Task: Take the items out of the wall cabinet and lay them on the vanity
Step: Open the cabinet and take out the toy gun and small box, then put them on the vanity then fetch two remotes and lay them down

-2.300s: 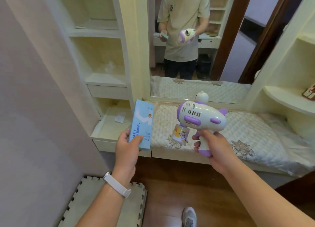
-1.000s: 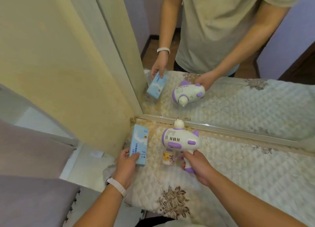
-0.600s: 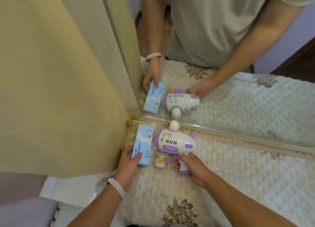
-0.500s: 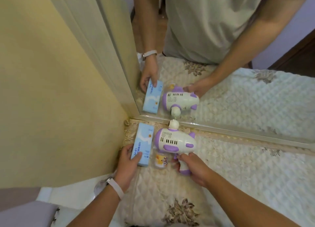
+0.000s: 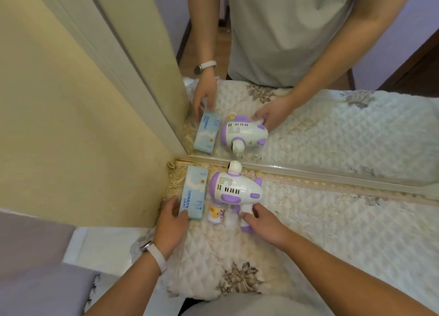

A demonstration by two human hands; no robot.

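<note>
On quilted vanity [image 5: 332,232], box [image 5: 193,193] laid flat ahead of left hand [image 5: 169,228], near end pinched by it. Toy gun [image 5: 235,190] laid ahead of right hand [image 5: 266,223], handle gripped. Small bottle [image 5: 215,214] seen between both hands.

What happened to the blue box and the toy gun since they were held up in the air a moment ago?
Both went down and forward. The blue box now lies flat on the quilted cover in the far left corner by the mirror, and the toy gun rests beside it. Unchanged: the left hand still holds the box's near end and the right hand still holds the gun's handle. Neither has been let go.
</note>
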